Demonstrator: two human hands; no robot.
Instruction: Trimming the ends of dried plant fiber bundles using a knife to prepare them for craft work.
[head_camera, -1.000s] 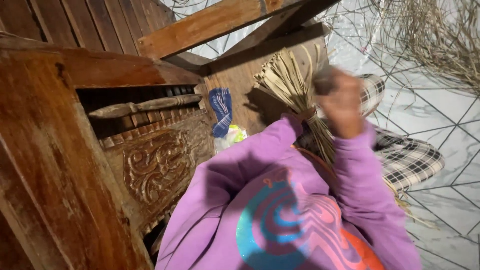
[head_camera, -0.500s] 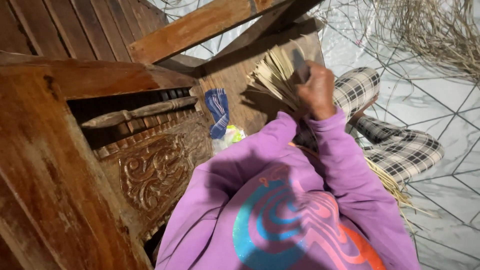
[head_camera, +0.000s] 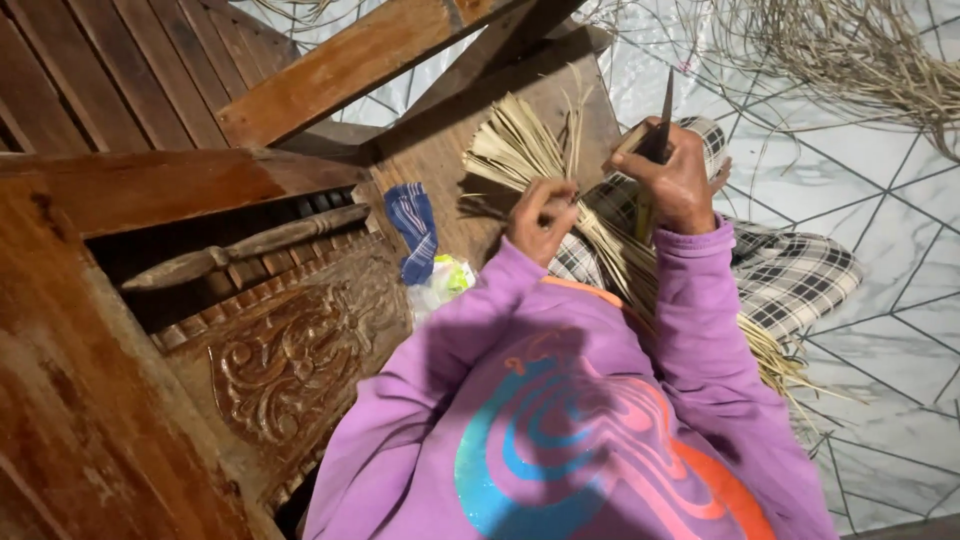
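Trimming looks to be the step: right hand (head_camera: 680, 180) clamped on a dark knife (head_camera: 663, 115), left hand (head_camera: 542, 215) pinching the straw bundle (head_camera: 530, 150) at upper centre; next needs a steady, guided cut.

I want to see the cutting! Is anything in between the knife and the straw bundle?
Nothing visible is. The right hand holds the knife just beside the straw bundle, which the left hand grips.

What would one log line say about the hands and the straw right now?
left hand: pinching straw bundle | right hand: gripping knife, blade up | lap: checked cloth | floor: loose straw
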